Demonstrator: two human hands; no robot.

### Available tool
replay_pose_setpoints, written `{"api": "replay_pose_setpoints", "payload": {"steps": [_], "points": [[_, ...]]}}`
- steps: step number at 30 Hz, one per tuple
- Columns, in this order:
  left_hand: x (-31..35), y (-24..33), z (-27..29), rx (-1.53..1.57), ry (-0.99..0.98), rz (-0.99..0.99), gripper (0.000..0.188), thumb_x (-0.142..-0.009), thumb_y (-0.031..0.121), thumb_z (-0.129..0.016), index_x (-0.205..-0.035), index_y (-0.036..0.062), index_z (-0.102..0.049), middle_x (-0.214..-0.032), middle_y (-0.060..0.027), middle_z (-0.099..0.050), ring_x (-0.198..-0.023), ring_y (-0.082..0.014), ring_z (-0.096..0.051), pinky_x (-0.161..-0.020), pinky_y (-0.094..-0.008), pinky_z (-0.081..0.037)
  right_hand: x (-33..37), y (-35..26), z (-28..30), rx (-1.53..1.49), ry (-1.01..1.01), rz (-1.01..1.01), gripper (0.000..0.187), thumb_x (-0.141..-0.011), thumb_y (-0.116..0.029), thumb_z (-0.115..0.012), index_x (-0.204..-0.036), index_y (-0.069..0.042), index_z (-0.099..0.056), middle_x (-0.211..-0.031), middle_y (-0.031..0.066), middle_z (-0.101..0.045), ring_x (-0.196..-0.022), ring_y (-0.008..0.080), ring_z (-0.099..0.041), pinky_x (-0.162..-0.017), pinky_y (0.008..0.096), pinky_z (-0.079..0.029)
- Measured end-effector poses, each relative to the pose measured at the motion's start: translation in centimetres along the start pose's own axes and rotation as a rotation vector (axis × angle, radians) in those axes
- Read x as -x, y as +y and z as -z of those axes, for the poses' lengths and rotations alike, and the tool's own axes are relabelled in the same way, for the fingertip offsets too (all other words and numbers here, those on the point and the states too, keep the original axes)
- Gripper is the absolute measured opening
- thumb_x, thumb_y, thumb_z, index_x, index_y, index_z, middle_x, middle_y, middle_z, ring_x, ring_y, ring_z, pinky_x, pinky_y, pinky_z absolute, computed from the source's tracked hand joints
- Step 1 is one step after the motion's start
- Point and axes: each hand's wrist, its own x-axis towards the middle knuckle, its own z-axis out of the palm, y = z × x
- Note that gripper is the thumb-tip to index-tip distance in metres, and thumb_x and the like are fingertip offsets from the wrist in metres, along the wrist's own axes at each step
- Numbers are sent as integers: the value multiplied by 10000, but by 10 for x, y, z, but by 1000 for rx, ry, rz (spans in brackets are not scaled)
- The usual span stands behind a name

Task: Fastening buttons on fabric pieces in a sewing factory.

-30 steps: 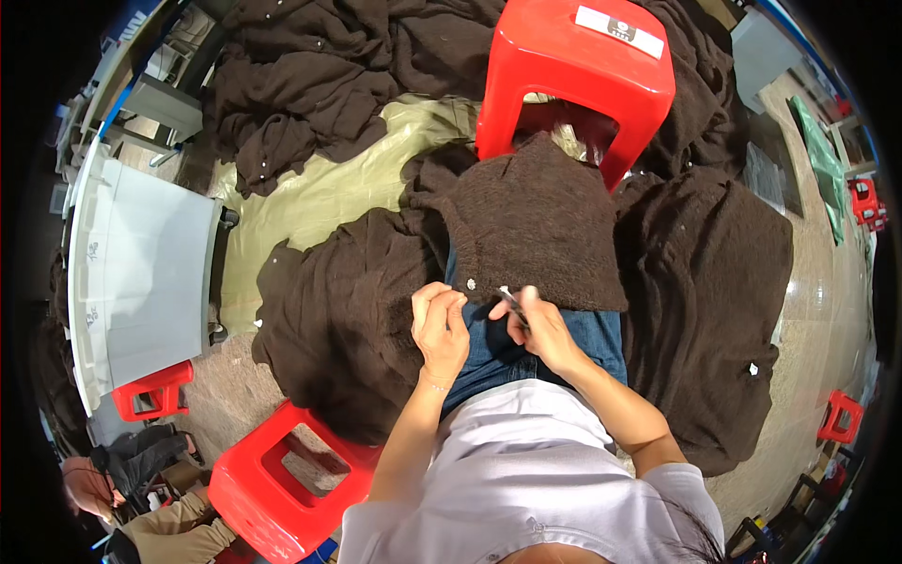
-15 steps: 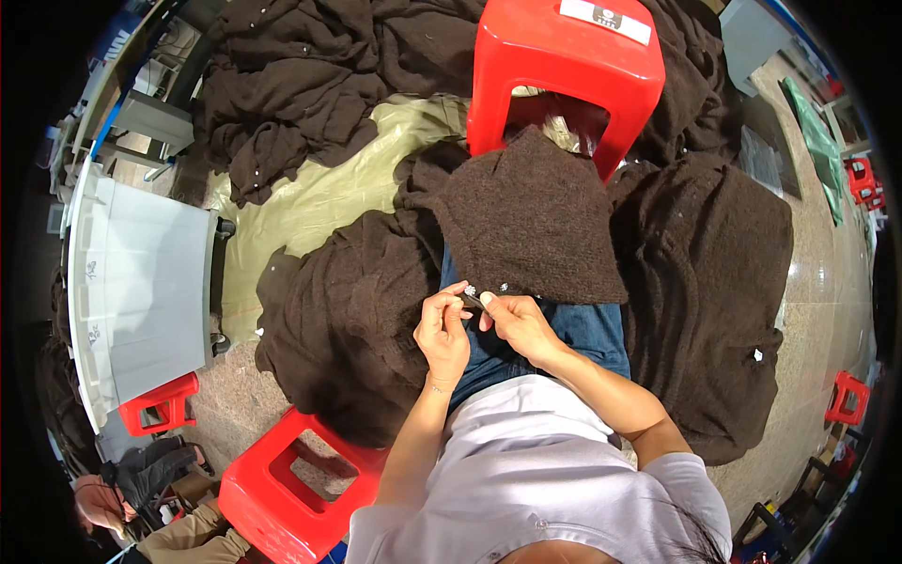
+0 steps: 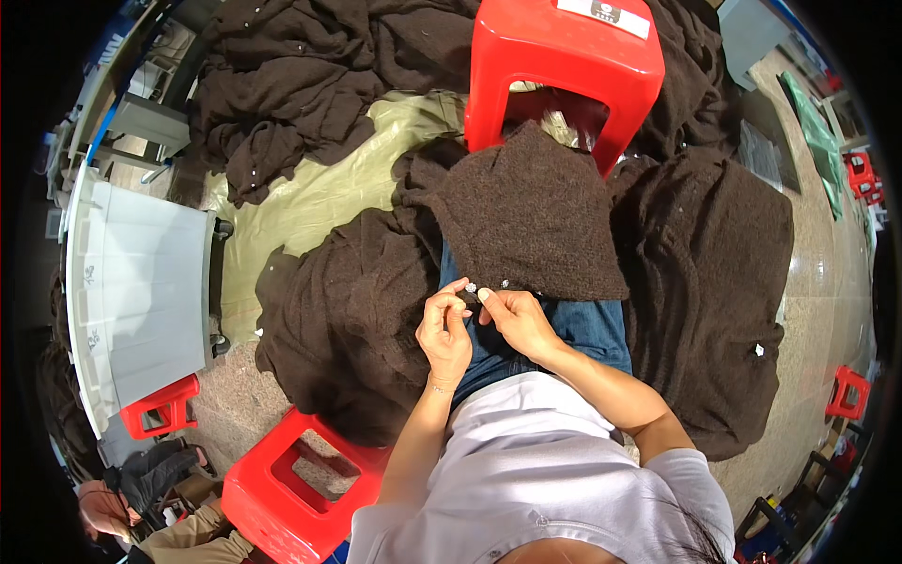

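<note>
Left hand (image 3: pixel 443 329) and right hand (image 3: pixel 517 321): both curled narrow beside a small pale piece (image 3: pixel 472 288) at the brown knit garment (image 3: pixel 534 221) — anything held is hidden, cannot tell.

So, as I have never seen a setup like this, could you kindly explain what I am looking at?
Gladly. There is no machine here: these are a person's own bare hands, seen from a camera worn on the head and looking down. Its wide fisheye lens bends straight edges near the rim.

A brown knitted cloth lies over the person's jeans. The left hand and right hand come together at its near edge, fingertips close around a small whitish piece. Exactly what each hand grips is too small to tell.

Beyond the lap stands a red stool; to the left are a yellowish sheet on the floor and a white bin.
</note>
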Motion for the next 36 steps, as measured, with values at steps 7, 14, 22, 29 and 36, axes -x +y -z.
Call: {"api": "replay_pose_setpoints", "payload": {"steps": [7, 14, 22, 29, 36], "points": [[1, 1, 0, 17, -8, 10, 47, -970, -8, -478, -984, -31, -517, -1146, -214, -624, -873, -153, -622, -720, -247, -557, -1, 4, 0, -14, 11, -22, 503, -963, -407, -505, -724, 1, -674, -559, 115, -572, -550, 181, -571, -564, 354, -451], [-12, -33, 46, -99, 396, 254, 116, -962, 144, -583, -950, 32, -553, -986, -89, -659, -726, -97, -570, -649, -226, -471, 31, 9, 45, -599, 166, -215, 509, -1003, -473, -426, -761, -60, -598, -492, -72, -330, -399, 35, -236, -379, 229, -165], [-8, 22, -5, -601, 21, -433, 237, -745, 69, -774, -936, 36, -637, -985, -117, -594, -889, -303, -555, -780, -375, -459, 43, 29, 62, -759, 353, -151, 510, -1009, -490, -408, -815, -58, -597, -506, -43, -351, -391, 41, -227, -378, 219, -167], [-3, 19, -32, -759, 9, -340, 227, -707, 125, -799, -892, 82, -675, -888, -81, -541, -866, -274, -539, -809, -388, -421, 42, 30, 62, -743, 328, -148, 503, -1012, -473, -413, -801, -57, -601, -501, -41, -352, -395, 37, -228, -376, 214, -166], [-3, 16, -31, -457, 49, -295, 117, -765, -27, -714, -855, 37, -675, -918, -102, -583, -806, -226, -578, -695, -320, -474, 44, 25, 61, -658, 173, -178, 505, -1008, -472, -426, -801, -49, -609, -499, -59, -346, -402, 27, -226, -376, 212, -162]]}}
